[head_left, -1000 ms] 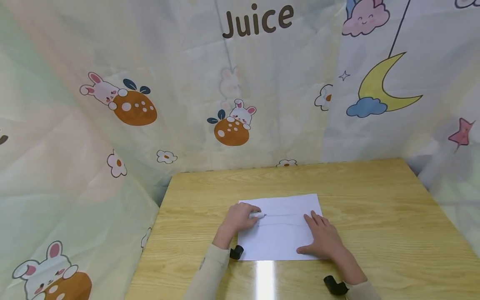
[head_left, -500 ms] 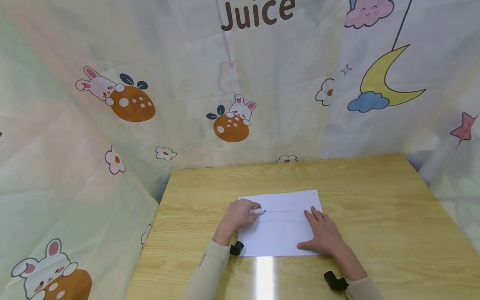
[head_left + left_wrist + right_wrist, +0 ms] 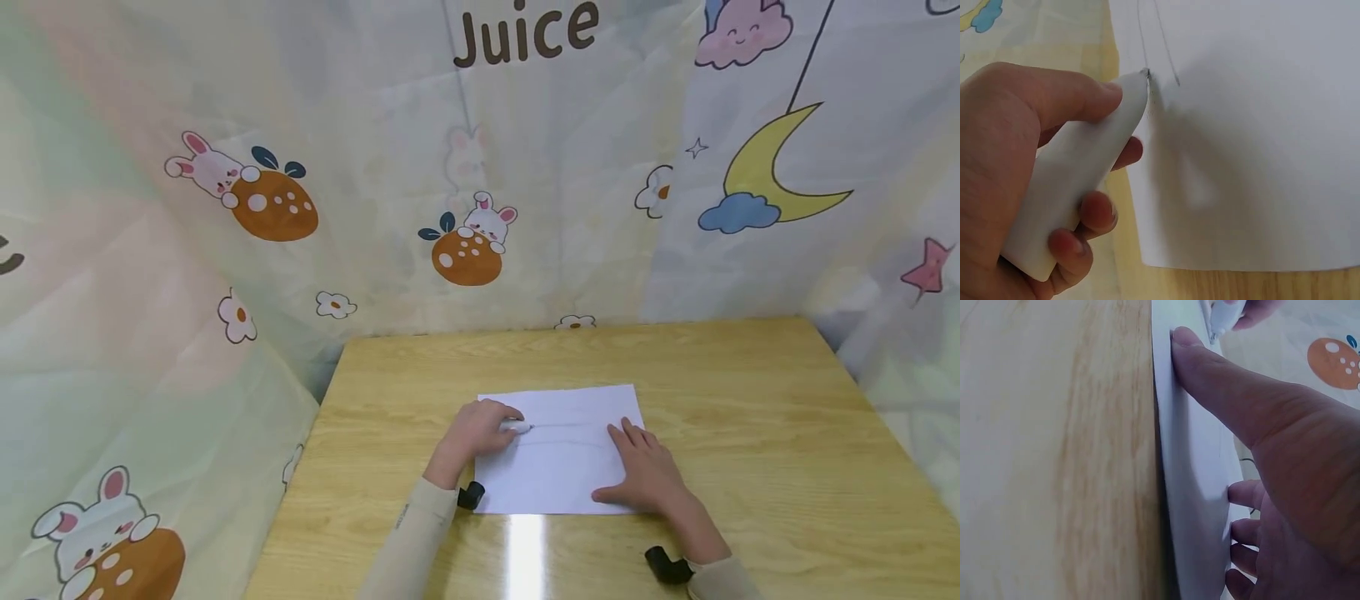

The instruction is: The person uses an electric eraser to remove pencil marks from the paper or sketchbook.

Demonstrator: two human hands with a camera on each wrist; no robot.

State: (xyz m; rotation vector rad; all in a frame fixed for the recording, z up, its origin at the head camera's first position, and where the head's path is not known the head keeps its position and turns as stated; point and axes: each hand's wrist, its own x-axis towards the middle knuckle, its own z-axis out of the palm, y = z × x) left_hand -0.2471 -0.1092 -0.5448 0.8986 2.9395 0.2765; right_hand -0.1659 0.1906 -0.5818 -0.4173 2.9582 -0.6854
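Observation:
A thick white pen with a tapered nose and a small tip is gripped in my left hand, thumb on top and fingers curled beneath. Its tip is at the end of a thin grey line on a white sheet of paper. A second thin line runs below the first in the head view. My right hand lies with fingers spread on the right part of the sheet. In the right wrist view, its thumb presses near the paper's edge.
The sheet lies on a wood-grain table. Cloth printed with rabbits, a moon and lettering hangs behind and at the sides. Black pieces are at both wrists. A bright light reflection shows on the table below the paper.
The head view shifts slightly. Both hands and the pen keep nearly the same place on the paper, with no clear new mark.

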